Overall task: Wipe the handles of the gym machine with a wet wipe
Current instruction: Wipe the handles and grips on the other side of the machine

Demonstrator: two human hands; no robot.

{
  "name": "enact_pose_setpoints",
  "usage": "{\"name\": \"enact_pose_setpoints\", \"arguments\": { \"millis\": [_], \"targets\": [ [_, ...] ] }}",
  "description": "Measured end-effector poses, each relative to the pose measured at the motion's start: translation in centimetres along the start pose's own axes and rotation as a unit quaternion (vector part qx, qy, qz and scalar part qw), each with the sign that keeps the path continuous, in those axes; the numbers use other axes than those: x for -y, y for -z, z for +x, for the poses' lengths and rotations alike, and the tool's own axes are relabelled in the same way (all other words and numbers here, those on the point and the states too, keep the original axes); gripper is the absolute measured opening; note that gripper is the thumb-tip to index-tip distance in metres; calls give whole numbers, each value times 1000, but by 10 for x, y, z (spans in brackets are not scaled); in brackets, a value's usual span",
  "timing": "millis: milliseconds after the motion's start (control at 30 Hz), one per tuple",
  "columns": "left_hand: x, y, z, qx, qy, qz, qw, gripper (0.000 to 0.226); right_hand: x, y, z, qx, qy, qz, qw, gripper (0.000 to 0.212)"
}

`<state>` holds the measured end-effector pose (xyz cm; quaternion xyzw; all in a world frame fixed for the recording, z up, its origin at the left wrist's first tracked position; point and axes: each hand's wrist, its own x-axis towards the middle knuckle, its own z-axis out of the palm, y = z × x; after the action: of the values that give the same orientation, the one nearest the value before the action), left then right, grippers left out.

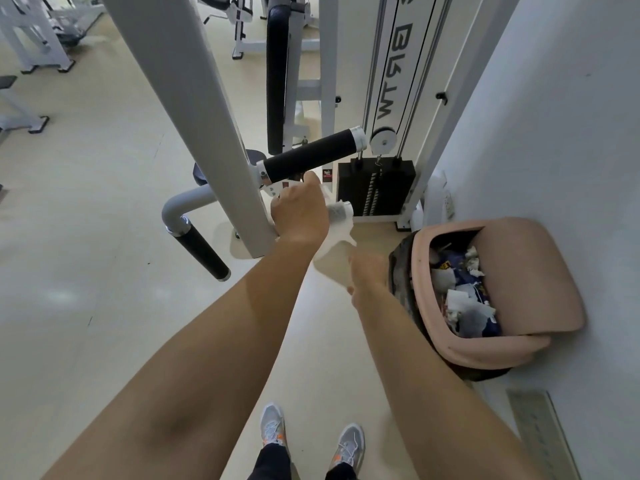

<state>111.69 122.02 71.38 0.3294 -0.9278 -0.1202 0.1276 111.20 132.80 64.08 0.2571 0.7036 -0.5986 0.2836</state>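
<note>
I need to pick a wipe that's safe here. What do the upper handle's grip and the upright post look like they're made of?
Upper handle grip: matte black, likely rubber or foam; no shine, faint texture. Upright post: probably painted steel; smooth, uniform light-grey coat.

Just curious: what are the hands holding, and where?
Left hand grips the wipe packet around its middle; right hand pinches the hanging white wipe by its lower edge.
</note>
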Motion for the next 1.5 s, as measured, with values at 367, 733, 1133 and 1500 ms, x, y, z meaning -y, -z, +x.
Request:
{"name": "enact_pose_setpoints", "arguments": {
  "millis": [367, 733, 1133, 1500],
  "targets": [
    [22, 10, -51, -86, -144, -123, 978, 32, 29, -22, -24, 233, -16, 253, 939, 51],
    [143, 31, -62, -47, 467, -433, 769, 13, 63, -74, -18, 198, -79, 361, 908, 42],
    [178, 41, -16, -114, 415, -613, 662, 28, 55, -87, -24, 83, 130, 219, 964, 15],
    [174, 40, -12, -5, 283, -657, 699, 28, 35, -87, -6, 219, 58, 374, 899, 19]
  ]
}}
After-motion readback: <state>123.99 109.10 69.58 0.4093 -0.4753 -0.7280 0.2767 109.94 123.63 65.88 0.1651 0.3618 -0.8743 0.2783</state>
